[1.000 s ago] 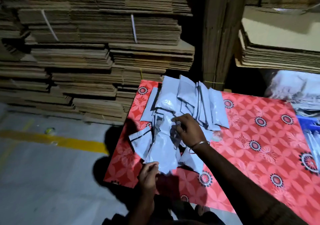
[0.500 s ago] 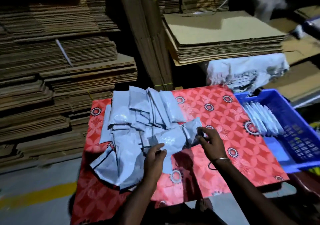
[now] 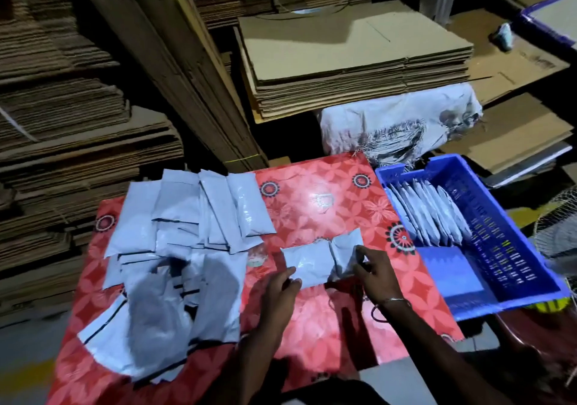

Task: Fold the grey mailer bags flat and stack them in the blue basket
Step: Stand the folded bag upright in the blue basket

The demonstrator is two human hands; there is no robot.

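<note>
Lying heaped along the table's (image 3: 327, 336) left edge: the unfolded pile (image 3: 175, 248), loose and overlapping, kept within easy reach. Pinching the near left corner of one bag (image 3: 312, 262) at the table's middle, the left hand (image 3: 279, 282), probably to anchor it flat. Gripping the bag's right end, fingers curled round the doubled-over flap, the right hand (image 3: 373, 272), likely pressing in a crease so it packs slim. Standing on edge in a row at the far left corner of the basket (image 3: 515, 232), off the table's right edge: folded bags (image 3: 427, 214), leaving the near part free for more.
</note>
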